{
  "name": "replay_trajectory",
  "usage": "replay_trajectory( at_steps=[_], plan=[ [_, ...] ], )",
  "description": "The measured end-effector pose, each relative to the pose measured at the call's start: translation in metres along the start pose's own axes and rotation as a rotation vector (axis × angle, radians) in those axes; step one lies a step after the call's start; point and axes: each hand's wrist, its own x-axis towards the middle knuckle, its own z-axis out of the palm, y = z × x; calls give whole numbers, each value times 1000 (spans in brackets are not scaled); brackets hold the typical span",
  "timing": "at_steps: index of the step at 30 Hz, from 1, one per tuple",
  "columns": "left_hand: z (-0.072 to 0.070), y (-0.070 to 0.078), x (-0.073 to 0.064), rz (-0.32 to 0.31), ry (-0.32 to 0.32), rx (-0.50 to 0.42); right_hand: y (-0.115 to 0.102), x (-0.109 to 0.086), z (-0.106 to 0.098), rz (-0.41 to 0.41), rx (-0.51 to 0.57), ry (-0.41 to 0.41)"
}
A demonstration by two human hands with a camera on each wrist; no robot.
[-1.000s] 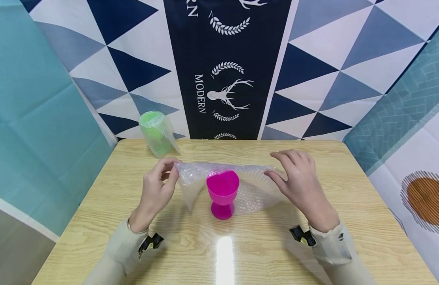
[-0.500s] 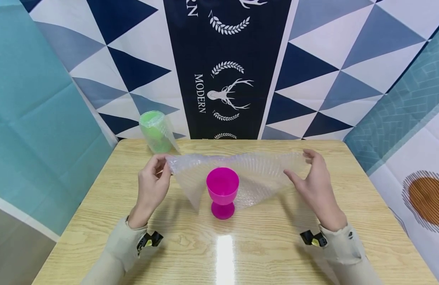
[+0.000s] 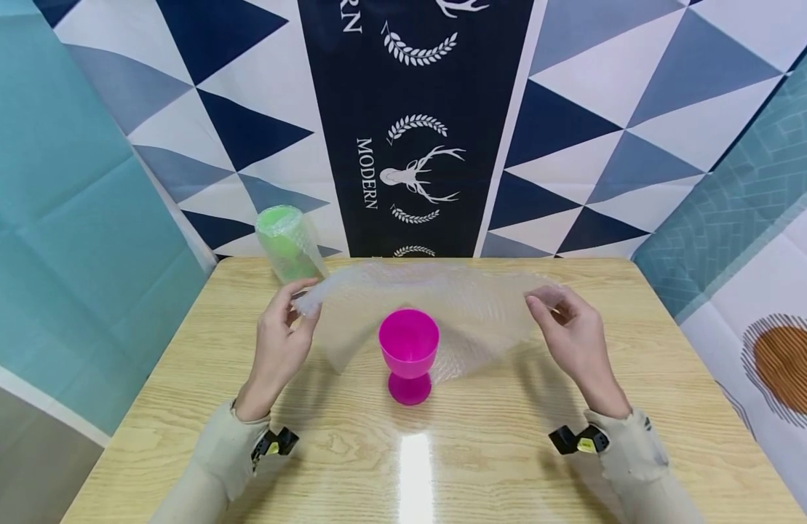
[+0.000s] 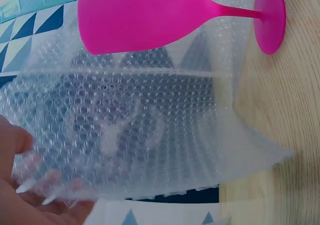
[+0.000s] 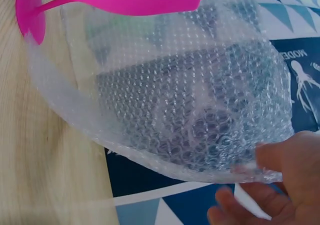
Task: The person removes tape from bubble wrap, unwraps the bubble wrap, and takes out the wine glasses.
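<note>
A pink plastic goblet [image 3: 410, 349] stands upright on the table, mouth upward. Behind it a clear sheet of bubble wrap [image 3: 436, 291] is spread wide and held up between both hands. My left hand [image 3: 279, 346] pinches its left upper corner, with the fingers behind the film in the left wrist view. The right upper corner lies between thumb and fingers of my right hand [image 3: 573, 342]; the right wrist view shows the thumb [image 5: 275, 155] on the sheet. The goblet's bowl [image 4: 140, 17] stands in front of the film, and neither hand touches it.
At the table's back left a green cup [image 3: 285, 236] stands wrapped in bubble wrap, close beyond my left hand. The wooden table [image 3: 351, 466] ends at a patterned cloth backdrop [image 3: 573, 145]. Blue-green cloth [image 3: 95, 204] hangs at the left side.
My right hand has moved right and now pinches the wrap's corner, its fingers closer together. My left hand has shifted slightly left. The sheet is spread wider and its top edge stands higher.
</note>
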Motion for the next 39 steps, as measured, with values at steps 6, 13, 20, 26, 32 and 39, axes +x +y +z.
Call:
replay_trajectory(
  at_steps=[6,13,20,26,32,39],
  plan=[
    [1,-1,0,115,64,-68,-8,8,0,-124,96,53],
    [-2,4,2,30,75,-191,-17,18,-1,-286,135,89],
    [-3,10,9,-77,146,-244,-19,25,-2,-287,165,144],
    [-4,12,11,-132,174,-240,-17,31,-2,-265,181,162],
    [-2,13,13,-129,190,-254,-11,38,-3,-268,204,170],
    [0,14,14,-134,227,-253,-6,43,-5,-284,184,179]
  ],
)
